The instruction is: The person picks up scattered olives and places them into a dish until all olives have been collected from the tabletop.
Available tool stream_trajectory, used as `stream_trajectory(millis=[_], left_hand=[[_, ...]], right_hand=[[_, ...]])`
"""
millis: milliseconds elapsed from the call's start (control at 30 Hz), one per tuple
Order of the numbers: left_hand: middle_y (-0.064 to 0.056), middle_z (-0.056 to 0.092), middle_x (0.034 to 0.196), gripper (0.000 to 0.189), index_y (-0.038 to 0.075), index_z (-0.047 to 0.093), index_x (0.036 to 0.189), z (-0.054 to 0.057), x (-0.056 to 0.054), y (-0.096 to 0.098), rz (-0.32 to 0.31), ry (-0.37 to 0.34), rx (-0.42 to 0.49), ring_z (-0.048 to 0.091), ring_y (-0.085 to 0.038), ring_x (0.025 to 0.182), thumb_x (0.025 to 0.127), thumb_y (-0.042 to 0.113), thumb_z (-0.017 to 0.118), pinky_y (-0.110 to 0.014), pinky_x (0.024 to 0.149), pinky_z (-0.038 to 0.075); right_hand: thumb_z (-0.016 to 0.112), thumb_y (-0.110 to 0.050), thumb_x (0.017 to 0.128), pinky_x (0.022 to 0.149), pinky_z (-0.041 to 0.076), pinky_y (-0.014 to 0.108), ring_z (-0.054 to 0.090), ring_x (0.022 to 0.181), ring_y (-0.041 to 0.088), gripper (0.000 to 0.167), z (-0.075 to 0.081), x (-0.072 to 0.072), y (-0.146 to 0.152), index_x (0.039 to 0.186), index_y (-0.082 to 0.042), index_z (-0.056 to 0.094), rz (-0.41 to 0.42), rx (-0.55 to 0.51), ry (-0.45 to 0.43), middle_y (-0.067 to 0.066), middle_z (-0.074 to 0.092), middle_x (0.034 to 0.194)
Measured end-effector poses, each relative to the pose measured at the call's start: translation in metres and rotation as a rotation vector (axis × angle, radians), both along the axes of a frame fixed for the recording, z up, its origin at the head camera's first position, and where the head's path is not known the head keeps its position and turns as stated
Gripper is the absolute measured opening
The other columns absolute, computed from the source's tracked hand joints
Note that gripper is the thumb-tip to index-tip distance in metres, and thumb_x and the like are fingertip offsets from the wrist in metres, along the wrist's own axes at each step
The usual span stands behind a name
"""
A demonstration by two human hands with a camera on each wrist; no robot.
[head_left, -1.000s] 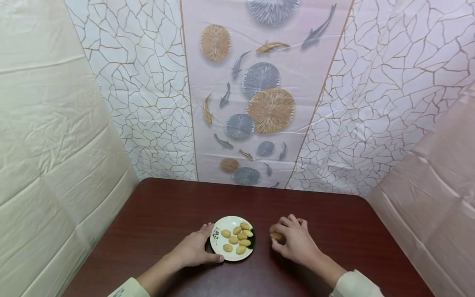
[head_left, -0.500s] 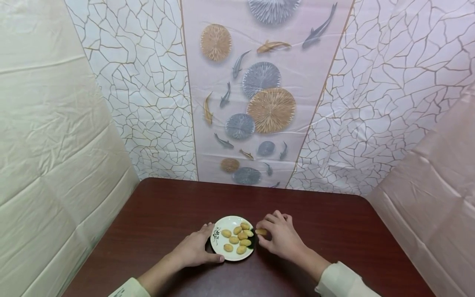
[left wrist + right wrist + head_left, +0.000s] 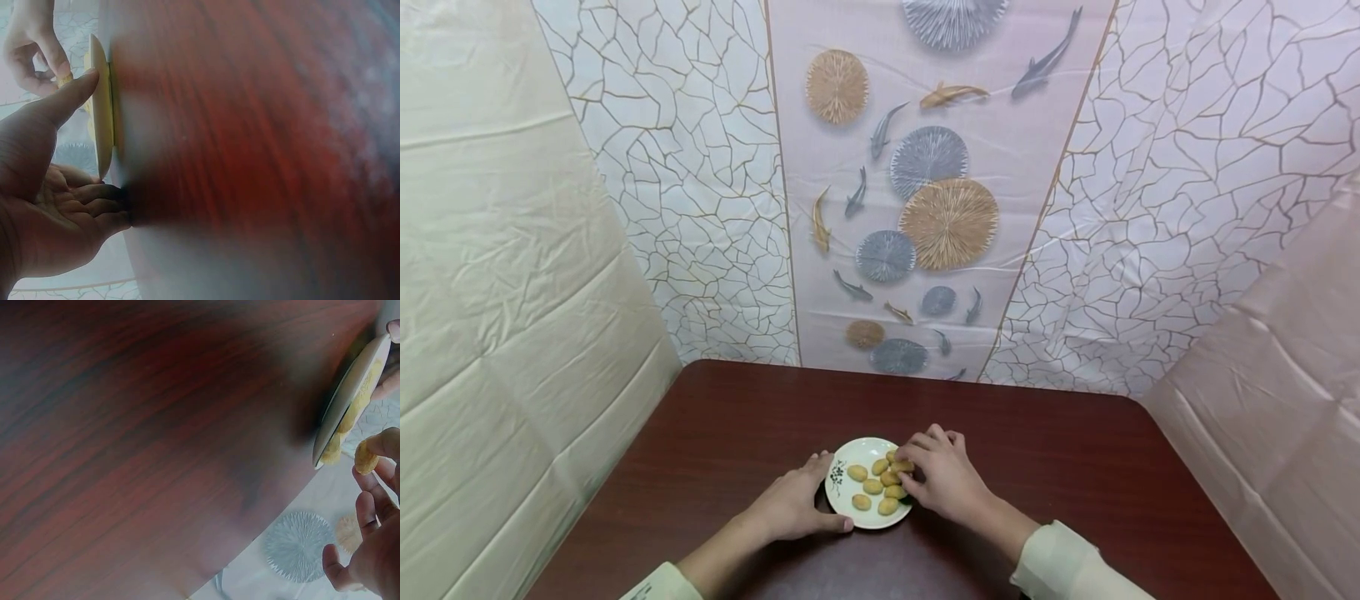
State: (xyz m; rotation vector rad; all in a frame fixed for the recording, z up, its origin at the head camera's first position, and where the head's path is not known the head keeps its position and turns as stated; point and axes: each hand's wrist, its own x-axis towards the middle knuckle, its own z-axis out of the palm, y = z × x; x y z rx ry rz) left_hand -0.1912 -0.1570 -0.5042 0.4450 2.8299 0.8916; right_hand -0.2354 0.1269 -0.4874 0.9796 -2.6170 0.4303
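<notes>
A small white plate [image 3: 867, 518] with a dark floral mark holds several yellow-brown oval pieces [image 3: 872, 486], each about a thumb-tip in size. My left hand [image 3: 792, 502] rests at the plate's left side, thumb and fingers spread along the rim. In the left wrist view, the thumb [image 3: 76, 94] lies straight against the rim, with the lower fingers down at the table. My right hand [image 3: 953, 482] is over the plate's right edge. It pinches one oval piece [image 3: 365, 457] between thumb and fingers, just above the plate in the right wrist view.
The plate stands on a dark red-brown wooden table [image 3: 775, 408]. A cloth backdrop with fish and round motifs [image 3: 947, 221] hangs behind the table's far edge. Pale quilted cloth panels [image 3: 512, 333] flank both sides.
My right hand has moved left from the table beside the plate to over its right edge, carrying the oval piece. My left hand and the plate have stayed in place.
</notes>
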Motion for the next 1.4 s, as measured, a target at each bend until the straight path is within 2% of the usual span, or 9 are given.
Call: stream_trajectory(millis=[433, 800, 1000, 1400], left_hand=[[-0.033, 0.044, 0.170, 0.122, -0.003, 0.040, 0.168, 0.000, 0.000, -0.002, 0.006, -0.005, -0.002, 0.047, -0.057, 0.155, 0.079, 0.059, 0.095, -0.076, 0.121, 0.041], [-0.035, 0.043, 0.169, 0.123, -0.004, 0.039, 0.168, 0.002, 0.001, -0.002, 0.015, -0.010, -0.009, 0.048, -0.059, 0.153, 0.080, 0.060, 0.094, -0.076, 0.120, 0.042], [-0.034, 0.043, 0.170, 0.121, -0.004, 0.039, 0.168, 0.003, 0.002, -0.001, 0.009, -0.018, 0.001, 0.046, -0.058, 0.154, 0.080, 0.059, 0.095, -0.078, 0.120, 0.040], [-0.033, 0.043, 0.171, 0.122, -0.004, 0.039, 0.169, -0.001, -0.002, -0.002, -0.002, -0.009, -0.011, 0.045, -0.055, 0.157, 0.080, 0.061, 0.093, -0.077, 0.121, 0.041]], right_hand=[[0.090, -0.025, 0.094, 0.099, 0.048, 0.065, 0.055, 0.100, 0.015, 0.015, -0.006, -0.006, -0.021, 0.106, -0.021, 0.082, 0.018, -0.007, -0.014, -0.004, 0.078, 0.109], [0.088, -0.023, 0.095, 0.097, 0.048, 0.064, 0.056, 0.101, 0.017, 0.019, -0.011, -0.013, -0.035, 0.112, -0.018, 0.082, 0.049, -0.017, -0.016, -0.003, 0.079, 0.115], [0.086, -0.024, 0.098, 0.098, 0.048, 0.064, 0.056, 0.102, 0.018, 0.018, -0.014, -0.016, -0.038, 0.114, -0.019, 0.082, 0.040, 0.000, -0.045, -0.002, 0.079, 0.117], [0.083, -0.025, 0.100, 0.097, 0.048, 0.061, 0.057, 0.102, 0.019, 0.018, -0.019, -0.025, -0.046, 0.117, -0.017, 0.083, 0.011, -0.014, -0.076, -0.001, 0.079, 0.118]])
